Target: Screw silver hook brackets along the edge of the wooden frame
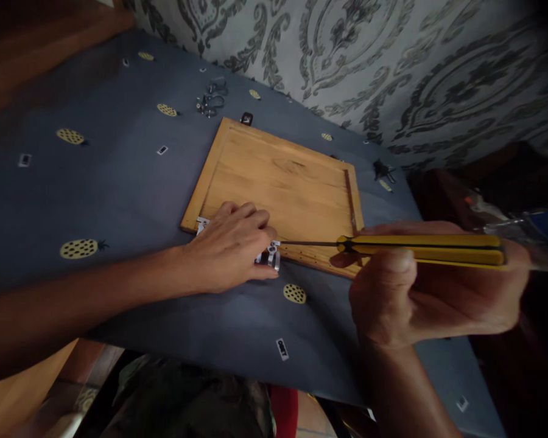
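A framed wooden panel (278, 176) lies flat on the blue patterned tablecloth. My left hand (235, 246) rests on its near edge, fingers curled down around a metal hinge (269, 258) that partly shows beyond the thumb. Another piece of metal hardware (203, 225) peeks out at the panel's near left corner, partly covered by that hand. In my right hand (420, 292) is a screwdriver (424, 249) with a yellow and black handle. Its thin shaft points left, and the tip reaches the hinge beside my left fingers.
Several small metal parts (211, 100) lie beyond the panel, and a small black item (246, 118) sits at its far edge. A dark object (384, 171) lies at the far right of the tablecloth (119, 188). A patterned wall (347, 55) borders the table's far side.
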The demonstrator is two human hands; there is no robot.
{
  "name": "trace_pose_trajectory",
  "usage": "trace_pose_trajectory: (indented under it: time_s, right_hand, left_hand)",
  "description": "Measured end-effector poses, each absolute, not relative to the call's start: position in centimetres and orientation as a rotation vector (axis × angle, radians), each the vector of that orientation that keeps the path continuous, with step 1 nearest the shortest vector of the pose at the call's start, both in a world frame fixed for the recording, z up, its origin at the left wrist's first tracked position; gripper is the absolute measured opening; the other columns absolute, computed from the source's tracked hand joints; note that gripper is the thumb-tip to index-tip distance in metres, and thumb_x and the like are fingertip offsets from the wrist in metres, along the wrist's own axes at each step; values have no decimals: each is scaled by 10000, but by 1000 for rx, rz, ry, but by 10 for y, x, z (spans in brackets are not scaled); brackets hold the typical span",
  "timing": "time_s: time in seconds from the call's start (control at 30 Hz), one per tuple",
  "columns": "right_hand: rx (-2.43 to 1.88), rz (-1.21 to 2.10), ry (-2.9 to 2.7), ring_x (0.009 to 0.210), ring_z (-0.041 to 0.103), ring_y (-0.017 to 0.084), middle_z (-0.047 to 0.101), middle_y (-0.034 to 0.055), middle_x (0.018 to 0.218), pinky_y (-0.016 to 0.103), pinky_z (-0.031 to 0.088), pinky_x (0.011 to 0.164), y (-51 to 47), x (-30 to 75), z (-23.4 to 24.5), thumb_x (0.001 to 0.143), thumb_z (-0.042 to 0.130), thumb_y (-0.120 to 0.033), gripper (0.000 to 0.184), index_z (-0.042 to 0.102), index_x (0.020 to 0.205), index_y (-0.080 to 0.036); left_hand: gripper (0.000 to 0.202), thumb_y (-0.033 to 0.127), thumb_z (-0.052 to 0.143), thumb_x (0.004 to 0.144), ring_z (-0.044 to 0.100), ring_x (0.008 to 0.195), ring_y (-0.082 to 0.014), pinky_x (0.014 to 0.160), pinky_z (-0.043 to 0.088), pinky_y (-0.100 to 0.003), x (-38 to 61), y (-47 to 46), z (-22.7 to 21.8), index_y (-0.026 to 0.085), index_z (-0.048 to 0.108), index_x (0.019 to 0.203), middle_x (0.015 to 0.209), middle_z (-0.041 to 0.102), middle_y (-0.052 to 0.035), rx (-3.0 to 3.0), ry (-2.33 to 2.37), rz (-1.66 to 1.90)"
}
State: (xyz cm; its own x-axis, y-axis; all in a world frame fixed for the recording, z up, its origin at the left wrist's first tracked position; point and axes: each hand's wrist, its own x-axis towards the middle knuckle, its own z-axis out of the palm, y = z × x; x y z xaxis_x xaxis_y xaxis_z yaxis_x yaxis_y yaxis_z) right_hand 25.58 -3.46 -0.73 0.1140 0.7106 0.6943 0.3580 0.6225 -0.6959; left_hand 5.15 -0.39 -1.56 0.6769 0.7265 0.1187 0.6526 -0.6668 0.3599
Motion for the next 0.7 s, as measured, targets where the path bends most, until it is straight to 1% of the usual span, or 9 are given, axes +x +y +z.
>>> trace_pose_trajectory:
  time_s: [0.03,0.1,0.2,0.4,0.57,0.7]
  right_hand:
    - [-931,264,-1445,592,675,167,726,7,893,319,562,451,-35,255,-7,853,816,-278,234,662,1028,-294]
    - [-918,187,-1434,522,654,148,733,1,839,297,543,412,-33,252,-6,840,832,-292,216,674,985,-271]
    - [-934,183,-1512,527,676,145,736,-6,805,280,554,418,-30,250,-7,849,825,-303,168,682,925,-258]
    - [-914,244,-1507,494,662,130,743,-21,825,276,576,410,-28,250,-10,845,837,-273,183,678,935,-259]
    - [-936,246,-1534,565,686,138,741,-7,833,270,576,448,-28,254,-14,840,842,-260,177,689,930,-254]
    - [-970,190,-1552,648,713,167,735,6,839,297,587,504,-27,257,-16,808,869,-279,190,717,921,-262]
  left_hand:
    - [342,487,768,903,571,1045,-280,898,377,-402,52,-4,-16,178,739,1047,1047,655,-77,2601,1098,372]
    - [343,484,772,900,571,1048,-280,902,375,-403,52,-3,-16,187,741,1069,1051,655,-75,2596,1097,375]
    - [357,490,771,900,572,1049,-280,911,375,-408,52,-3,-16,182,740,1078,1048,655,-75,2592,1097,357]
    - [338,475,754,916,567,1053,-284,913,377,-410,52,-4,-14,171,739,1065,1043,651,-80,2582,1107,357]
    - [342,476,753,917,567,1056,-287,911,383,-413,53,-4,-12,165,747,1060,1038,653,-83,2577,1109,335]
    - [374,496,769,901,569,1066,-291,926,384,-420,53,-3,-11,166,746,1076,1057,655,-85,2580,1117,297]
